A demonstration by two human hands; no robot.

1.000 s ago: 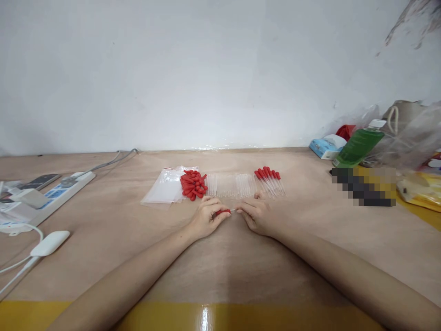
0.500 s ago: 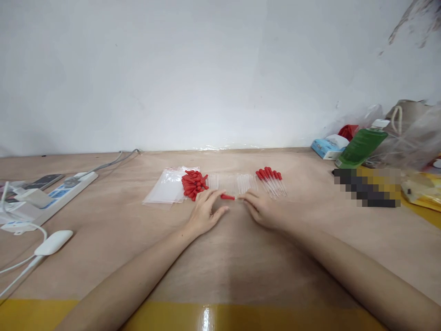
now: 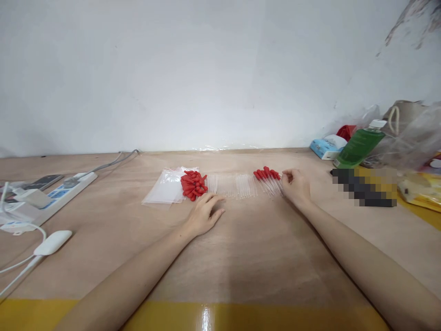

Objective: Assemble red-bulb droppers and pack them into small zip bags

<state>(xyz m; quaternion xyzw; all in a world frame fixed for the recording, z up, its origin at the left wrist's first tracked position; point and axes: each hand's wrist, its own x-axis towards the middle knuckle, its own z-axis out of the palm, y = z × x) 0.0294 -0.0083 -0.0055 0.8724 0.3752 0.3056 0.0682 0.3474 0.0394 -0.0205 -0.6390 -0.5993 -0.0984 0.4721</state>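
Note:
My right hand [image 3: 295,187] is at the right end of a row of droppers [image 3: 267,174], glass tubes with red rubber bulbs. Its thumb and fingers are pinched together on a dropper, mostly hidden behind them. My left hand [image 3: 206,214] rests on the table, fingers loosely bent and thumb apart, with nothing in it. Just beyond it lies a heap of loose red rubber bulbs [image 3: 193,185]. Between heap and droppers, clear glass tubes [image 3: 245,185] lie side by side in a row.
Clear plastic bags [image 3: 161,187] lie left of the bulbs. A power strip [image 3: 69,195] with cables and a phone [image 3: 44,182] are at the left. On the right stand a tissue box [image 3: 325,149], a leaning green bottle [image 3: 360,146] and plastic bags. A white wall closes the back.
My right hand has moved right and away from me, from beside my left hand to the end of the dropper row. The dropper has left the middle. My left hand has barely moved.

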